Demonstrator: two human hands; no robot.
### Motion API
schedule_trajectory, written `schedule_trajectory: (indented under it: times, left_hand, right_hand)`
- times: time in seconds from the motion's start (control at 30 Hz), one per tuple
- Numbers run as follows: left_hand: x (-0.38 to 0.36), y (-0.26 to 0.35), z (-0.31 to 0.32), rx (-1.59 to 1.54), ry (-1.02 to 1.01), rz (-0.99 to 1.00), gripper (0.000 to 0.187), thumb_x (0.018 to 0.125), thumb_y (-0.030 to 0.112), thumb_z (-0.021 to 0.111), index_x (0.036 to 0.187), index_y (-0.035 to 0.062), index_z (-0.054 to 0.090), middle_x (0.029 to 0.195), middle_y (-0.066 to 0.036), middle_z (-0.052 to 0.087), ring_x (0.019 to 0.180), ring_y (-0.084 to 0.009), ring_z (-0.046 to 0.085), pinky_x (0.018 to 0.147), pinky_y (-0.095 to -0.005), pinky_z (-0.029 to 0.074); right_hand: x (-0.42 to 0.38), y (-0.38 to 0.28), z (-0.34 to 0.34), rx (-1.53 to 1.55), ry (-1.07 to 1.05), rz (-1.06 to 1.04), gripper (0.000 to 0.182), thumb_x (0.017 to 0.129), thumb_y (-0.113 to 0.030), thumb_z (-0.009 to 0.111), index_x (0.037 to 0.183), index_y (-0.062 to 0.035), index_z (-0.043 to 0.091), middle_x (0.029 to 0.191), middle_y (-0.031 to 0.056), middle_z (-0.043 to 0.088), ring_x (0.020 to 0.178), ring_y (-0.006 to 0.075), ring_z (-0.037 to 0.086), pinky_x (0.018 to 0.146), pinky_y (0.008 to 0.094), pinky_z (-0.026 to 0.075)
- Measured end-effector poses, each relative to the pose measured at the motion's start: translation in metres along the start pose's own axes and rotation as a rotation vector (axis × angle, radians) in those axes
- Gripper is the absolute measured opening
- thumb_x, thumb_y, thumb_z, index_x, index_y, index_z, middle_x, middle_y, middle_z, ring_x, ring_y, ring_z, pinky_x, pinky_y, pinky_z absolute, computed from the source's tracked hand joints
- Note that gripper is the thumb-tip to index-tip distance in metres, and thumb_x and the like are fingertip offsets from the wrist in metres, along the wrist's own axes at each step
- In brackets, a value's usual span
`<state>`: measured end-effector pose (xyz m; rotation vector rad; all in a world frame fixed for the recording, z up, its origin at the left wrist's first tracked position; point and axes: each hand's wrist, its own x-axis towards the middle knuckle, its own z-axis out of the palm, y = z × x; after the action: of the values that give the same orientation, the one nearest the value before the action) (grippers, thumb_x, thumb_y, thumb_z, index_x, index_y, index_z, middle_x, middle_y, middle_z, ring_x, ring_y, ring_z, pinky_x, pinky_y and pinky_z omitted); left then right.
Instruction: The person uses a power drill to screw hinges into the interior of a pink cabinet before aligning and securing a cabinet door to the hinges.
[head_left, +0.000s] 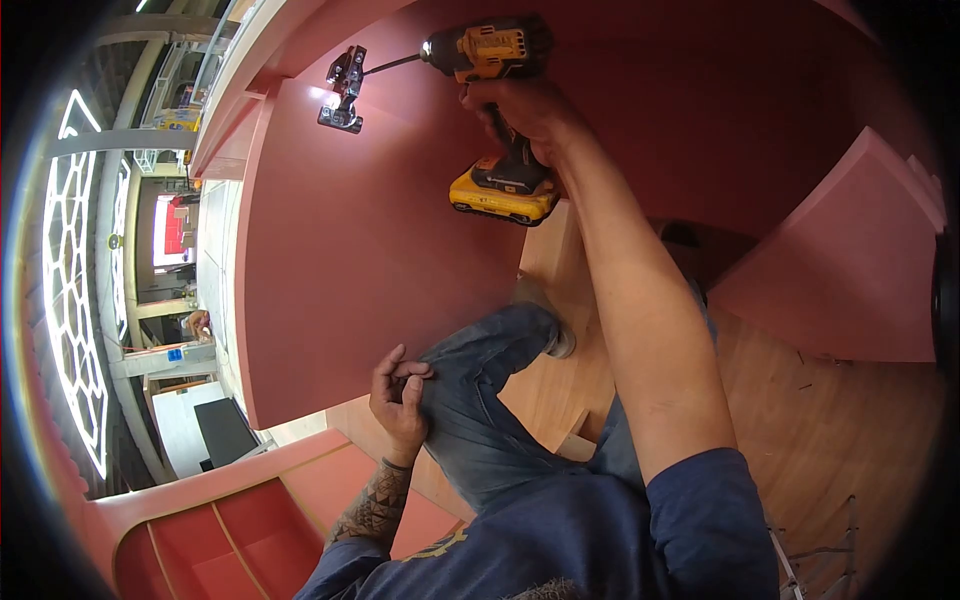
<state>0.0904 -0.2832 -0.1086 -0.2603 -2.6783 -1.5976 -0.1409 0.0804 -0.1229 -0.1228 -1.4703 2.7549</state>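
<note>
My right hand [520, 105] grips the handle of a yellow and black cordless drill [495, 55], raised at arm's length. The drill's long bit points left and meets a metal cabinet hinge [345, 90] mounted near the top edge of a red door panel [370, 260]. The drill's work light shines on the hinge. My left hand [400, 400] rests on my bent left knee in grey jeans [480, 390], fingers curled loosely, holding nothing.
I sit inside a red cabinet with a wooden floor [830, 420]. A red panel [840, 270] stands at the right. Red shelves [230, 540] lie at lower left. Beyond the door, a room with a patterned white screen [75, 280] is visible.
</note>
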Motion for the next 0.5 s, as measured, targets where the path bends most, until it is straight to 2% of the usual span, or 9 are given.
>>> schedule_trajectory:
  times: [0.27,0.5]
  left_hand:
    - [-0.0018,-0.0008,0.0012,-0.003,0.003,0.009,0.049,0.102,0.017,0.066,0.142,-0.0072,0.052,0.103,-0.013,0.072,0.099,-0.0192,0.069,0.096,-0.0357,0.055]
    - [0.0004,0.0010,0.0058,0.055,-0.009,0.007,0.046,0.102,0.010,0.065,0.143,-0.0075,0.051,0.103,-0.012,0.071,0.096,-0.0188,0.069,0.094,-0.0349,0.055]
  right_hand:
    - [-0.0049,-0.0048,0.0021,-0.043,0.024,0.016,0.020,0.081,-0.010,0.074,0.100,-0.0097,0.070,0.074,-0.0023,0.064,0.059,0.0069,0.057,0.055,0.0275,0.049]
    - [0.0003,0.0024,0.0053,-0.044,0.050,0.006,0.020,0.081,-0.009,0.073,0.100,-0.0101,0.071,0.075,-0.0018,0.065,0.058,0.0079,0.057,0.054,0.0285,0.048]
